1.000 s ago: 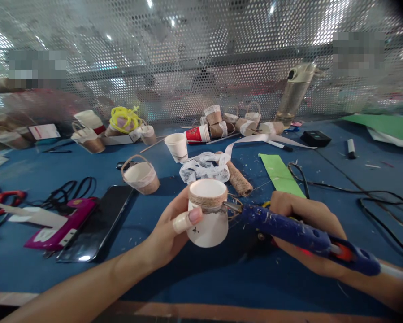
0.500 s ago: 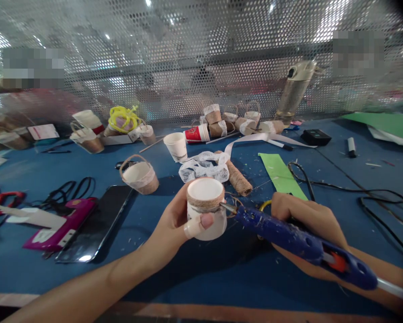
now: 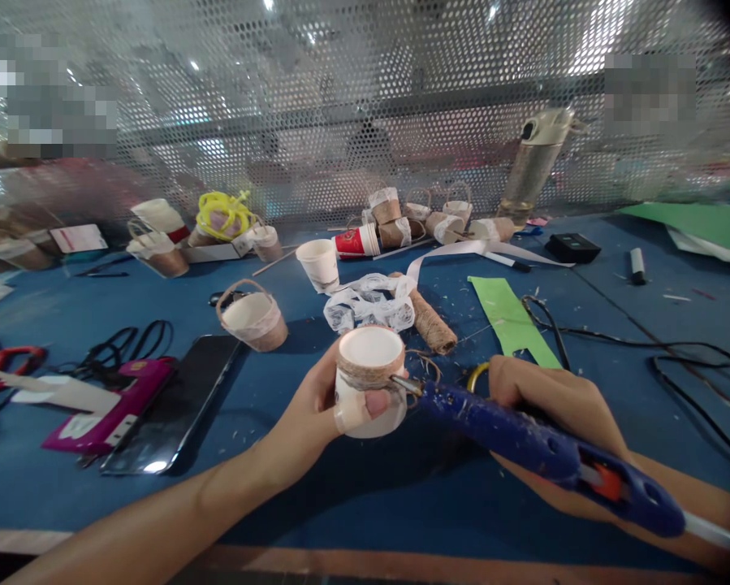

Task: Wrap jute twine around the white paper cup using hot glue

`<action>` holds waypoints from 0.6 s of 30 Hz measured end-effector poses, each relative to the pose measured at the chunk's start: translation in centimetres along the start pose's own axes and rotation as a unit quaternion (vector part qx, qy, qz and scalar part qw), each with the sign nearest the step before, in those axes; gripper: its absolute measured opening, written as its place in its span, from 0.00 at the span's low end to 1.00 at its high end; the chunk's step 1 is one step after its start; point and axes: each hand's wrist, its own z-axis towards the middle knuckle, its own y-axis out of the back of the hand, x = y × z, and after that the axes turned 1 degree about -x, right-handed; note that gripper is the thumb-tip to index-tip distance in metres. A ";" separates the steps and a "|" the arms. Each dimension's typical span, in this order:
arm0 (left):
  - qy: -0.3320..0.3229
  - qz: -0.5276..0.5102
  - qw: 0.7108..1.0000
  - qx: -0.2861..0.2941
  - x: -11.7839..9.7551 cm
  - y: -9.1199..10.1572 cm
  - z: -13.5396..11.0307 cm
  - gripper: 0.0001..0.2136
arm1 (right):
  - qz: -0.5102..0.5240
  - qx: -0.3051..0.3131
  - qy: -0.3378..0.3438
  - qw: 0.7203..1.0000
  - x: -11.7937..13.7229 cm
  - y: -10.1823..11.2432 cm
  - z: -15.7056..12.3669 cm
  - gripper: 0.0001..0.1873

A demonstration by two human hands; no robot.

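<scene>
My left hand [image 3: 321,394] is wrapped round a white paper cup [image 3: 368,418], its thumb across the front. Brown twine [image 3: 365,374] is wound in a band round the cup's upper part. In my right hand [image 3: 559,398] is a blue glue gun [image 3: 511,435], a glue stick [image 3: 714,532] poking out of its back end. Its metal nozzle [image 3: 408,386] is at the right side of the cup, by the band's lower edge. A loose twine strand curls behind the nozzle. A yellow ring handle [image 3: 477,378] shows beside my right fingers; whether they hold it I cannot tell.
Beyond the cup lie white lace ribbon [image 3: 370,302], a twine roll [image 3: 431,321] and green paper [image 3: 511,317]. A small basket [image 3: 258,321], a phone [image 3: 179,406] and a purple box [image 3: 112,406] are at left. Black cable [image 3: 663,341] runs right. Several small baskets line the mesh screen [image 3: 316,106].
The glue gun's nozzle has shifted slightly left and down along the cup's side. The cup has moved a little left and down in my left hand.
</scene>
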 end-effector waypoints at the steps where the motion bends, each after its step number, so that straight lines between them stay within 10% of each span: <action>1: 0.000 -0.002 1.000 0.000 0.0 0.0 0.0 0.25 | -0.002 0.004 -0.004 1.000 0.1 0.0 0.0 0.16; 18: 0.056 -0.079 0.995 0.011 -0.2 -0.1 0.2 0.29 | 0.000 -0.015 -0.010 1.000 -0.5 -0.3 -0.3 0.15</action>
